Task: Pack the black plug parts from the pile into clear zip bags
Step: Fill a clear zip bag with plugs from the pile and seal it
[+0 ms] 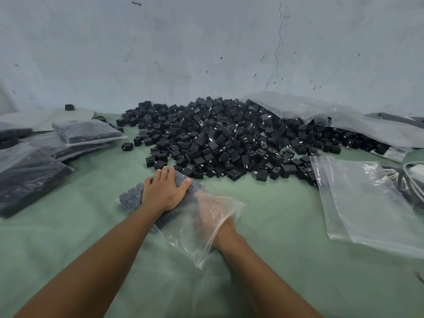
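Just on the near side of the pile [229, 138] of black plug parts, the zip bag [195, 246] lies flat on the green cloth [286, 271], with its far corner almost touching the pile's near edge. The left hand [164, 191] lies spread on top of it, fingers straight, pressing down through the plastic on the packed parts [132, 196]. The right hand [212, 208] is inside the bag up to the wrist. The film blurs it, so I cannot tell whether its fingers are straight or curled round a part.

This looks to me like the settling step. Done well, the upper palm holds the rows flat while the inner hand nudges the parts toward the closed end in one layer. That leaves the strip by the mouth free for the zip. If it pushes too hard, the rows may buckle or the thin film may stretch.

The bag's long axis runs slantwise to the pile's near edge. Its closed end points toward the pile's left end, and its open mouth points away from the pile, toward the person's right arm. Empty bags [367, 203] lie off the pile's near right corner, and filled bags [87, 131] lie off its left.
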